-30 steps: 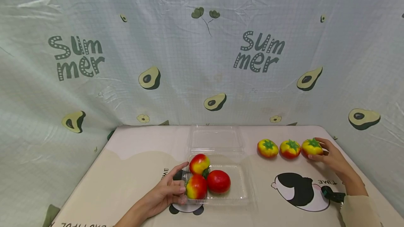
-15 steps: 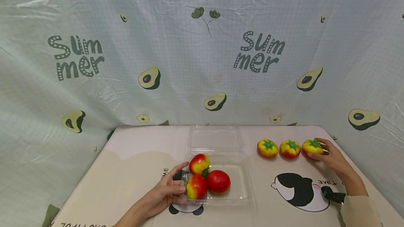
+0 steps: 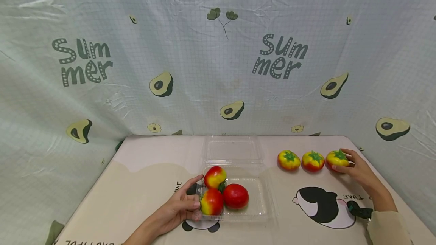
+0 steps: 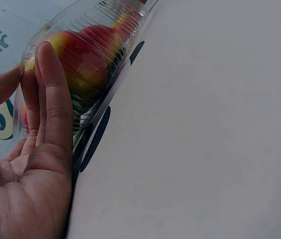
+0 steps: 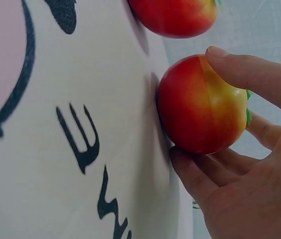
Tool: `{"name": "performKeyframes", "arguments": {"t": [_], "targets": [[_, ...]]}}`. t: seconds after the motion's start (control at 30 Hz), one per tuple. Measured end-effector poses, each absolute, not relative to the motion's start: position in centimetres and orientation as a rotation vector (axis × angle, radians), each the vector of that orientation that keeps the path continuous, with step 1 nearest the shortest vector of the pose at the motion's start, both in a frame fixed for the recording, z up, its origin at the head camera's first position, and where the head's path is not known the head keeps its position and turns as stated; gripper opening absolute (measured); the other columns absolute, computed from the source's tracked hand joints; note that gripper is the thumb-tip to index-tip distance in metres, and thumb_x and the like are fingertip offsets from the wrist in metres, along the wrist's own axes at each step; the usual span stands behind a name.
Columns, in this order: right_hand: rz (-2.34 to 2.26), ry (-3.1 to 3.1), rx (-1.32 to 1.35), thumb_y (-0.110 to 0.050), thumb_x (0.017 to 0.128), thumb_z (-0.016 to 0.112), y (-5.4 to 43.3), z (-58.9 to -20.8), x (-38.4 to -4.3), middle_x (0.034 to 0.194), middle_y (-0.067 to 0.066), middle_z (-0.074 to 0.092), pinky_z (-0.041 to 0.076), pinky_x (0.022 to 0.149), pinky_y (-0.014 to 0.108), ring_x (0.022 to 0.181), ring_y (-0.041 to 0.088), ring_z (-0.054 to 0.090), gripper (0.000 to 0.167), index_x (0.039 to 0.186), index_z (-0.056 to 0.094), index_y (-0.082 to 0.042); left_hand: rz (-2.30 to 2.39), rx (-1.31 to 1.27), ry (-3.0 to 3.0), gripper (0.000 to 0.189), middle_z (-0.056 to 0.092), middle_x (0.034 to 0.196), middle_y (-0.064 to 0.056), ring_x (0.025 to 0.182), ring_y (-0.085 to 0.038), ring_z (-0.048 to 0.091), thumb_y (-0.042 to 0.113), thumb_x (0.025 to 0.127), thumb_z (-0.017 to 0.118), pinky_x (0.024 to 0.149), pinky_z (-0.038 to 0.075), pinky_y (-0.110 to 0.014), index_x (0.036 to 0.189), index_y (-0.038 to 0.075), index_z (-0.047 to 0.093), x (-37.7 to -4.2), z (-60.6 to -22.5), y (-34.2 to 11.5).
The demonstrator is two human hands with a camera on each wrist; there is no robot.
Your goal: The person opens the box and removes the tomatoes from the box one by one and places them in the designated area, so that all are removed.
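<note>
Near the table's right edge my right hand (image 3: 361, 170) grips a red-and-yellow toy tomato (image 3: 336, 159) with a green star-shaped top. Its thumb lies on one side and its fingers on the other in the right wrist view. The tomato (image 5: 200, 107) appears to rest on the table. Two similar tomatoes, a middle one (image 3: 313, 161) and a left one (image 3: 288, 160), stand in a row beside it. My left hand (image 3: 177, 207) holds the left side of a clear plastic box (image 3: 260, 196), fingers against its outer wall. Three red-and-yellow fruits (image 3: 235, 196) lie inside, towards the left.
The box's clear lid (image 3: 233, 149) lies folded back behind it. A printed cloth (image 3: 143, 188) covers the table. A patterned curtain (image 3: 204, 67) hangs at the back and both sides. A dark strap or device (image 3: 359, 211) sits at the right wrist.
The right hand and its tomato have shifted very slightly to the right since the earliest frame. The left hand and the box stay where they were.
</note>
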State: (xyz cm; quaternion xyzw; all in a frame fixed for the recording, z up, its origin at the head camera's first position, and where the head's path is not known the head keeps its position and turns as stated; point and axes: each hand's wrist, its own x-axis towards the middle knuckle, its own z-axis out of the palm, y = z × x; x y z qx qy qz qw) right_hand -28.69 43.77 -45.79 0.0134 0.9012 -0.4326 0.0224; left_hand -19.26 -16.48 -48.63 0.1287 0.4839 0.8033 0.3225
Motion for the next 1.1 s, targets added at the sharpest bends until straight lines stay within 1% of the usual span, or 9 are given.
{"name": "performKeyframes", "arguments": {"t": [0.4,0.63,0.8,0.97,1.1], "targets": [[-1.327,2.789,0.048,-0.027,0.099,0.066,43.8,-45.2,-28.8,0.16,0.046,0.005,0.025,0.11,0.083,0.14,0.069,0.018,0.094,0.161,0.003,0.005,2.114,0.35,1.274,0.088,0.066,0.088,0.001,0.075,-0.013,0.075,0.0,0.101,0.054,0.08,0.064,-0.027,0.166,0.02,-0.003,-19.2,-48.6,-16.5],[-1.251,2.873,0.047,-0.029,0.099,0.066,43.6,-44.6,-28.9,0.158,0.047,0.011,0.026,0.108,0.083,0.141,0.07,0.019,0.093,0.16,0.007,0.007,2.11,0.351,1.272,0.089,0.066,0.087,0.001,0.076,-0.014,0.075,0.0,0.101,0.054,0.081,0.064,-0.027,0.166,0.021,-0.003,-19.2,-48.5,-16.6],[-1.213,2.908,0.002,-0.031,0.1,0.066,43.3,-43.5,-28.5,0.157,0.048,0.013,0.028,0.107,0.083,0.14,0.071,0.021,0.092,0.16,0.009,0.007,2.101,0.319,1.273,0.089,0.065,0.087,0.001,0.075,-0.015,0.075,0.0,0.101,0.055,0.081,0.064,-0.027,0.165,0.022,-0.002,-19.3,-48.5,-16.6],[-1.163,2.968,-0.05,-0.029,0.1,0.066,42.4,-42.0,-28.1,0.156,0.048,0.018,0.033,0.104,0.082,0.138,0.072,0.025,0.087,0.159,0.014,0.008,2.098,0.312,1.274,0.09,0.065,0.086,0.001,0.075,-0.015,0.075,0.0,0.1,0.055,0.081,0.064,-0.027,0.165,0.022,-0.002,-19.3,-48.5,-16.6],[-1.127,3.001,-0.106,-0.026,0.1,0.067,41.6,-41.0,-27.8,0.155,0.047,0.021,0.033,0.106,0.081,0.138,0.07,0.027,0.085,0.158,0.016,0.008,2.099,0.31,1.273,0.09,0.065,0.086,0.001,0.075,-0.015,0.075,0.0,0.1,0.056,0.08,0.064,-0.027,0.165,0.022,-0.002,-19.3,-48.5,-16.5]]}}
